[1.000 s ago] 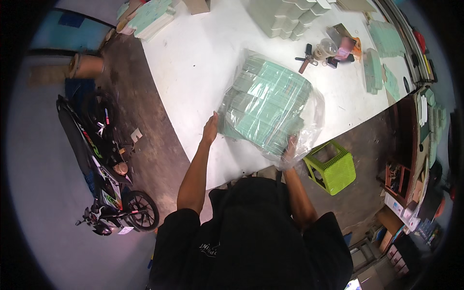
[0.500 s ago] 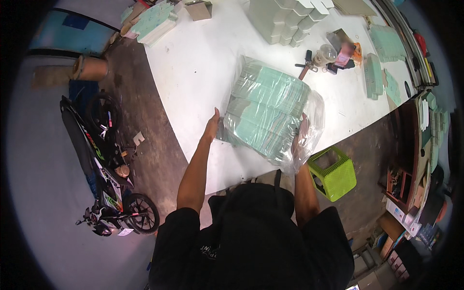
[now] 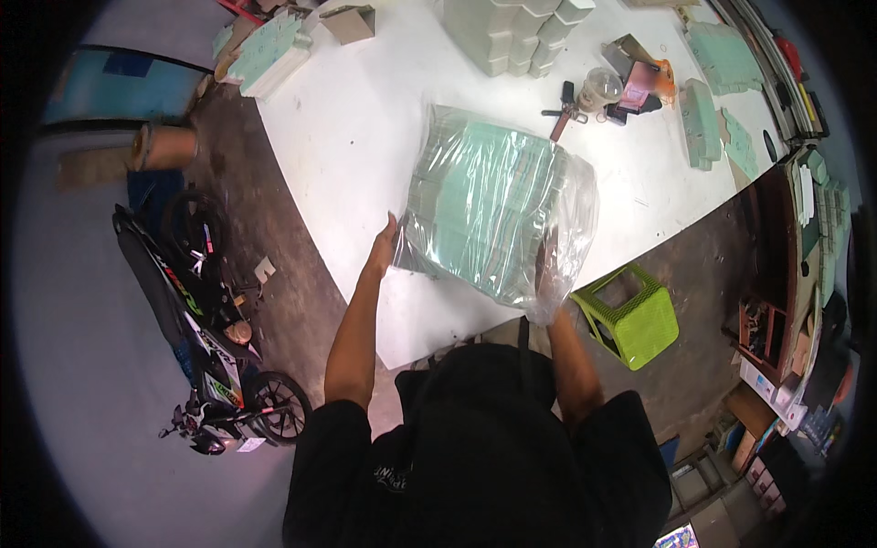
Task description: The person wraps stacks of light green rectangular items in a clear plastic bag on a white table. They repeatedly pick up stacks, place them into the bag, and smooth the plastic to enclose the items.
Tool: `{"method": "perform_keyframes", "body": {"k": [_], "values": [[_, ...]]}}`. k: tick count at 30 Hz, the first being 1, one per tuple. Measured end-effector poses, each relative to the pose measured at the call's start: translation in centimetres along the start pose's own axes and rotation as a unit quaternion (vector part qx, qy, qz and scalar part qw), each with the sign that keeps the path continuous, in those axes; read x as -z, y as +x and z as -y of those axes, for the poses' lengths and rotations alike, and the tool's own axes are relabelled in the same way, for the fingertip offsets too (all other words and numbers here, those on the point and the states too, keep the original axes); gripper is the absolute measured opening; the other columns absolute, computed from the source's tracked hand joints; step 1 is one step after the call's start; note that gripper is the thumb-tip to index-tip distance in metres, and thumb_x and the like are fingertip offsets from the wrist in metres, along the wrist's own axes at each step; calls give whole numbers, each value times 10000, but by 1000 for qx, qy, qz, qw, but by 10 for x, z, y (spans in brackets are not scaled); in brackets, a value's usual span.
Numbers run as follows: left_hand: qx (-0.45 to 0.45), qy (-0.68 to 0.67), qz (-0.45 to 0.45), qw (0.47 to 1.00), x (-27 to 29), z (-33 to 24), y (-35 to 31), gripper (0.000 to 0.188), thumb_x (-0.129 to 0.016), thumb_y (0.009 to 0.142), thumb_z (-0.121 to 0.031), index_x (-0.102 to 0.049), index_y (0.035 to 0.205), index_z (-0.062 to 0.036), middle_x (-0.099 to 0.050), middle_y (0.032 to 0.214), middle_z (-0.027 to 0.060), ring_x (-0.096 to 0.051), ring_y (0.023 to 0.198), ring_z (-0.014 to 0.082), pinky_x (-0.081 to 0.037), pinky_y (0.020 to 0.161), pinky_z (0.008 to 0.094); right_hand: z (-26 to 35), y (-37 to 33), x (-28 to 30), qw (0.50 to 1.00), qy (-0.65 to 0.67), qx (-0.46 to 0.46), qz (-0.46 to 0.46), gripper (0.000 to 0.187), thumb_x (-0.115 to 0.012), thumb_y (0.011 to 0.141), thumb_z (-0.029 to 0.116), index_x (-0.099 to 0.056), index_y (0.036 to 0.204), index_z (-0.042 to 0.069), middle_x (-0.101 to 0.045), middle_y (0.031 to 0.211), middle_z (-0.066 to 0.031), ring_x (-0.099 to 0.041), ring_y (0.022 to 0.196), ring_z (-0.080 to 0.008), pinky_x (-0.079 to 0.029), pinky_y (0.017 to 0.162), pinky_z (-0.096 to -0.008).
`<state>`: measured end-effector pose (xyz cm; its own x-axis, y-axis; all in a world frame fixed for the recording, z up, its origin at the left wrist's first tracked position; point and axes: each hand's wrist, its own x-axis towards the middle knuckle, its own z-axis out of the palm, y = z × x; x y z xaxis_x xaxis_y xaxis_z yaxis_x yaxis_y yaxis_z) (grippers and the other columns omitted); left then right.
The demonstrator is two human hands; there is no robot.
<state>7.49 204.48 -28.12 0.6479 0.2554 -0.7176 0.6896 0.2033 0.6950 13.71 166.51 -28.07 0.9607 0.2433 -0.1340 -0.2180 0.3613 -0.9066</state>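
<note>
A clear plastic bag (image 3: 577,205) is drawn over a thick block of pale green flat card pieces (image 3: 484,196), stacked in rows. It is at the near part of the white table. My left hand (image 3: 387,242) presses against the block's left side, thumb up, its other fingers mostly hidden. On the right, my right hand (image 3: 545,265) shows blurred through the crumpled open end of the bag and grips the block's right side. Whether the block rests fully on the table or is slightly raised, I cannot tell.
Beyond the block on the white table (image 3: 338,173) are keys (image 3: 566,111), a plastic cup (image 3: 599,89) and tall grey-white card stacks (image 3: 507,36). More green stacks (image 3: 700,123) lie at right. A lime-green stool (image 3: 639,320) stands near my right arm; a motorbike (image 3: 196,329) is at left.
The wrapped block has shifted a little left and turned or tilted slightly, with more glare on the plastic. Both my hands move with it. The whole view has also shifted slightly.
</note>
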Motion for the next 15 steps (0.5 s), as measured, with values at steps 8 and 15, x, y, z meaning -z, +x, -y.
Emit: {"method": "perform_keyframes", "body": {"k": [8,15], "values": [[9,-34,-6,999,-4,23,-9,985,-285,1032,-738,-260,1593,71,-265,1680,209,-219,1571,299,-147,1282,391,-12,-23,-21,860,-406,292,100,842,-468,1059,478,-14,1664,109,-170,1689,-151,-318,1504,-316,-323,1222,-483],[-27,-40,-10,999,-3,31,0,1028,-294,1018,-757,-165,1610,73,-139,1715,200,-89,1599,299,-76,1290,402,-50,-16,-19,993,39,-109,34,749,-389,1082,529,-169,1630,68,-360,1586,-183,-458,1402,-318,-422,1160,-494]]}}
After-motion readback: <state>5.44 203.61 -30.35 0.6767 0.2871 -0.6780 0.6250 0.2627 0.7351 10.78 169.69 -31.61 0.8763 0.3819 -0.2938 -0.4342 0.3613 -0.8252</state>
